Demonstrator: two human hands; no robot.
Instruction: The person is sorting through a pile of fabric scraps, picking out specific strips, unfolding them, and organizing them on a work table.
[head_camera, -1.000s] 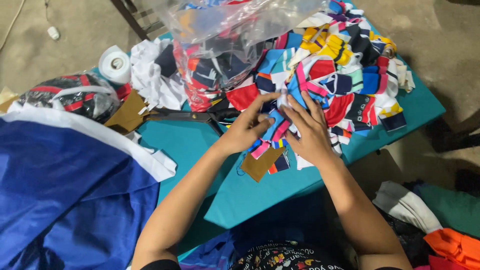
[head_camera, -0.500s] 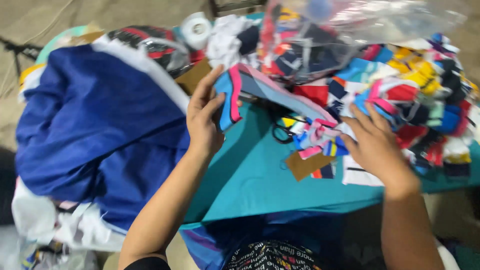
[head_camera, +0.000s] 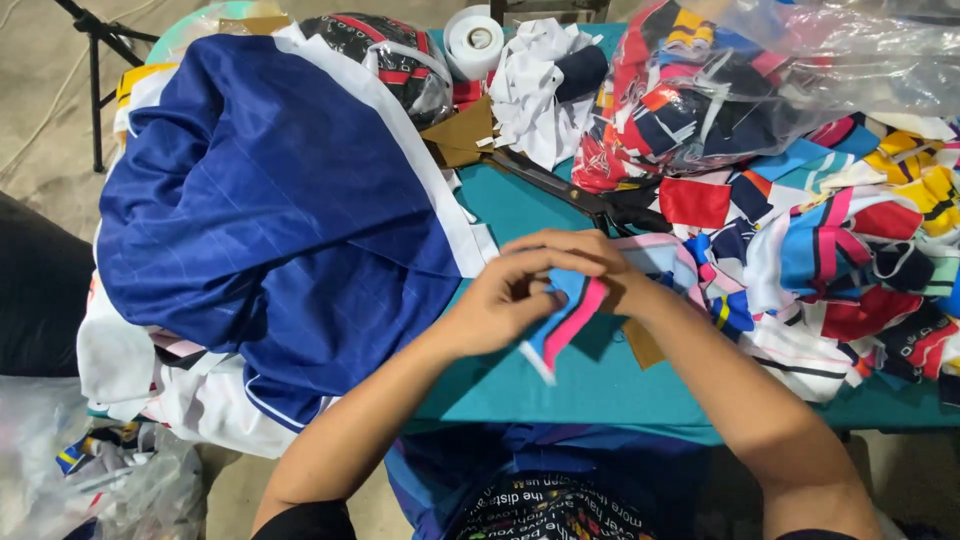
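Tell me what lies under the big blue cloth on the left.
Under the blue cloth, white fabric sticks out at its lower edge, and the teal table shows beside it. Whatever lies beneath its middle is covered and cannot be seen.

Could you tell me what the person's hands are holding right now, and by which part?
Both the left hand and the right hand pinch the upper end of a small blue-and-pink fabric piece; its lower end hangs free above the teal table.

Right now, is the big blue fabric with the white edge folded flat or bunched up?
Bunched up. The big blue fabric with the white edge lies in a rumpled heap with deep creases, draped over the teal table edge.
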